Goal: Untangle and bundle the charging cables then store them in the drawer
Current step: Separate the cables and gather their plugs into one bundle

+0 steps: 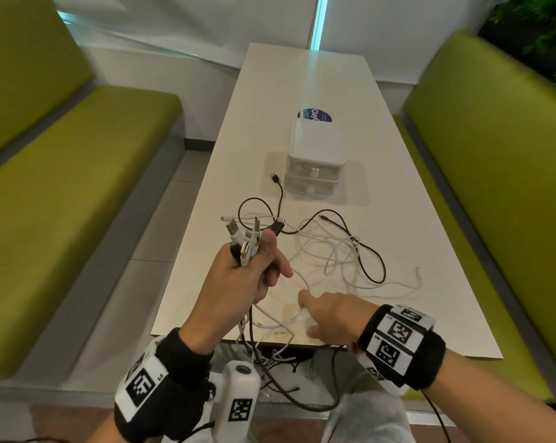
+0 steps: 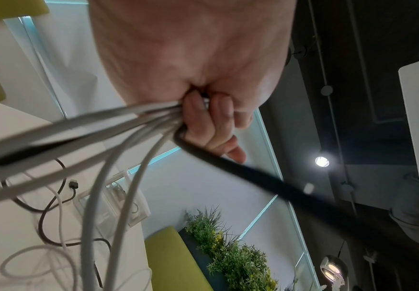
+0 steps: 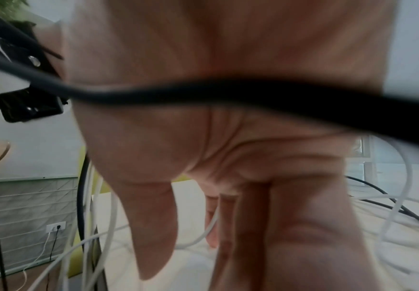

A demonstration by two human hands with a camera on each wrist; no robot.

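Cables [image 1: 334, 251]: white and black, light, limp, spring-prone, sprawled in loose loops across bench [image 1: 414, 266], ends trailing off near edge. Best gathered near plugs. Left hand [image 1: 238, 282] fingers [image 2: 203, 122] curled round plug ends; right hand [image 1: 331, 311] fingers straight, touching white strand. Drawer unit [image 1: 315, 161] beyond, closed.

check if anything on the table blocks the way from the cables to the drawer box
Nothing visible does. Between the loose cables and the drawer box the table is bare. Both drawers look shut, though, and the left hand grips a bunch of cable ends.
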